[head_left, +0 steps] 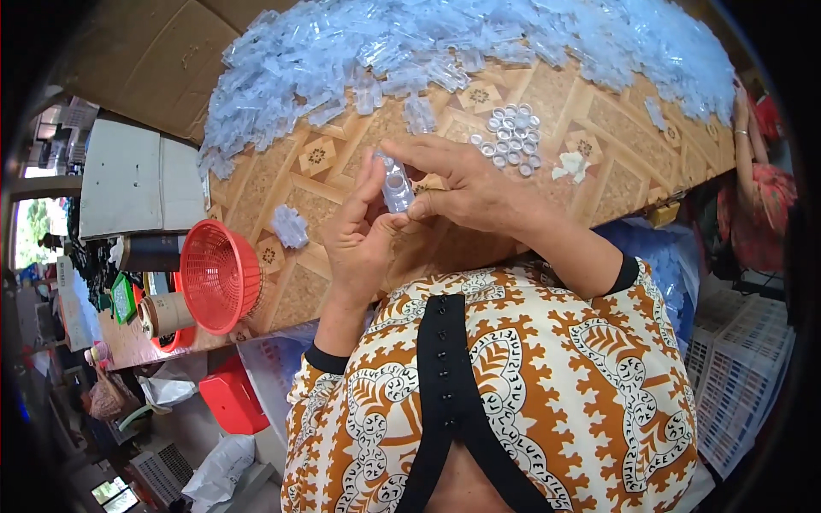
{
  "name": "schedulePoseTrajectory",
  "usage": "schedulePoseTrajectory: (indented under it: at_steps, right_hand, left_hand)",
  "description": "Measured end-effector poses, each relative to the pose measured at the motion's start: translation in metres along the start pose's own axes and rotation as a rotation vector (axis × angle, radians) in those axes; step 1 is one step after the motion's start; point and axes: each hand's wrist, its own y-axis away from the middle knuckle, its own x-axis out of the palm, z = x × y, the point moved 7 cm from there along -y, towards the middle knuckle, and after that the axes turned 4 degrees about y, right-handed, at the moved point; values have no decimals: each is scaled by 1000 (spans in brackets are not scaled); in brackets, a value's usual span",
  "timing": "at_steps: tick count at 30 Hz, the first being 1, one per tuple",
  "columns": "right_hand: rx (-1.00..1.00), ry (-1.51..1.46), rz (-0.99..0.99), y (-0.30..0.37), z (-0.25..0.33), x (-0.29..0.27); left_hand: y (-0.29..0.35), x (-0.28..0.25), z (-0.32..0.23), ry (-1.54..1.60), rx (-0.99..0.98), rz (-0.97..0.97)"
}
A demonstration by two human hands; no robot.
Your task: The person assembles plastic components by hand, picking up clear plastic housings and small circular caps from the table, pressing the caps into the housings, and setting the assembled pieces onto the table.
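Observation:
Between my two hands, over the near part of the table, is a small clear plastic case with a round opening in its face. My left hand grips it from the left with the thumb at its lower end. From the right, my right hand pinches it, thumb low and fingers at its top. Beyond my right hand, a cluster of small round white-rimmed caps sits on the table. To the left of my left hand lies a small bunch of clear plastic pieces.
A large heap of clear bluish plastic pieces lines the table's far side. Scraps of white material lie right of the caps. At the left edge stand a red basket and a cardboard box. Another person's arm is at far right.

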Motion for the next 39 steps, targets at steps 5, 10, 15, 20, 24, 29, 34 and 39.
schedulePoseTrajectory:
  at_steps: [5, 10, 15, 20, 24, 29, 34, 39]
  right_hand:
    - [30, 312, -103, 14, -13, 3]
    - [-53, 472, -165, 19, -5, 10]
    - [20, 214, -49, -1, -10, -4]
    - [-10, 705, -247, 8, -4, -49]
    - [101, 947, 164, 23, -14, -9]
    - [3, 1025, -3, 30, -18, -3]
    - [140, 608, -151, 22, -24, -22]
    - [452, -318, 44, 20, -28, -11]
  left_hand:
    - [1, 11, 8, 147, -99, 59]
    - [11, 25, 7, 100, -87, 45]
    - [11, 6, 21, 80, -95, -211]
    - [14, 0, 22, 159, -170, -255]
    - [14, 4, 27, 205, -238, -204]
    - [16, 21, 28, 331, -321, -95]
    - [19, 21, 32, 296, -406, -39]
    - [16, 34, 22, 230, -431, 52]
